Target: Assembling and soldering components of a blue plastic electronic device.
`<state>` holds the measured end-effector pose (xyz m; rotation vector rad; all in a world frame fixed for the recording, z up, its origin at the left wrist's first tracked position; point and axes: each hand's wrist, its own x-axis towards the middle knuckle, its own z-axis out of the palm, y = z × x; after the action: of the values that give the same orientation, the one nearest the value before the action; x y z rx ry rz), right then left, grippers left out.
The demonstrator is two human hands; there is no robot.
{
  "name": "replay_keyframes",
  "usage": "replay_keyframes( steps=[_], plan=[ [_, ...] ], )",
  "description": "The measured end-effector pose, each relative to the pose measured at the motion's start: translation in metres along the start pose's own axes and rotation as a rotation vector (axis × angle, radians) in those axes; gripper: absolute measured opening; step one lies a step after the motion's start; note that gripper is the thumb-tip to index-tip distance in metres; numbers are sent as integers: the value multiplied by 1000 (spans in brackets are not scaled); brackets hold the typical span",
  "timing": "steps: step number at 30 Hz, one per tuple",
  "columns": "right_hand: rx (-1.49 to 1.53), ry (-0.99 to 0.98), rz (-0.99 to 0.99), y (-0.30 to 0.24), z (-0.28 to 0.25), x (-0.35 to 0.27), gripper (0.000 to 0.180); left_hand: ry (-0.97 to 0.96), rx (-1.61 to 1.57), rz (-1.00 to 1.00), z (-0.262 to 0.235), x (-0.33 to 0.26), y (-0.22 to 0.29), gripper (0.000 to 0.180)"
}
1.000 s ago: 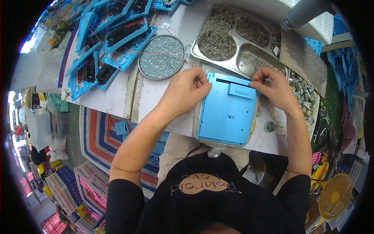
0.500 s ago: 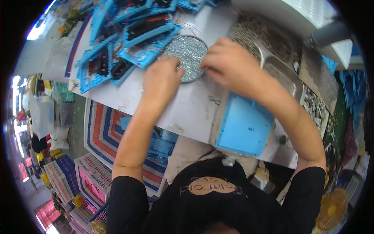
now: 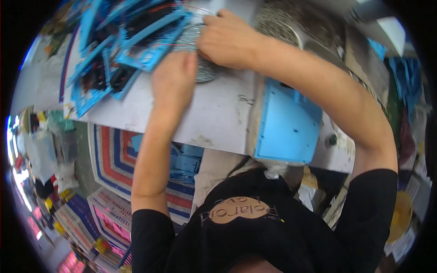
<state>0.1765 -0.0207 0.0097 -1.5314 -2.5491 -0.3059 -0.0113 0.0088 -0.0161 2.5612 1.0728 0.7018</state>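
Note:
Both my hands reach to the far left of the white table [image 3: 218, 118]. My right hand [image 3: 227, 38] hovers over a round dish of small metal parts [image 3: 205, 73], its fingers curled and pinching a thin red wire [image 3: 198, 7]. My left hand [image 3: 175, 79] lies just left of the dish, with its fingertips against the nearest blue plastic frame [image 3: 150, 57] of a pile. The back of the hand hides its fingers. A blue plastic housing [image 3: 287, 127] rests untouched at the near table edge, under my right forearm.
Several blue frames with dark inserts [image 3: 104, 68] are heaped at the far left. A metal tray of small parts [image 3: 282, 27] stands behind my right arm. More blue parts [image 3: 184, 159] lie in a bin under the table, beside a striped woven sack [image 3: 118, 150].
Both hands left the blue housing and swung left to the dish and the frame pile. The view tilted and moved closer to the table.

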Motion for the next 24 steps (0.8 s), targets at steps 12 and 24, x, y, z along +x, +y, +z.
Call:
replay_keyframes(
  steps=[12,24],
  plan=[
    [579,279,728,-61,-100,-240,12,-264,-614,48,-20,-53,96,11],
    [530,237,490,-47,-99,-252,26,-298,-476,469,12,-62,175,17]
  ],
)
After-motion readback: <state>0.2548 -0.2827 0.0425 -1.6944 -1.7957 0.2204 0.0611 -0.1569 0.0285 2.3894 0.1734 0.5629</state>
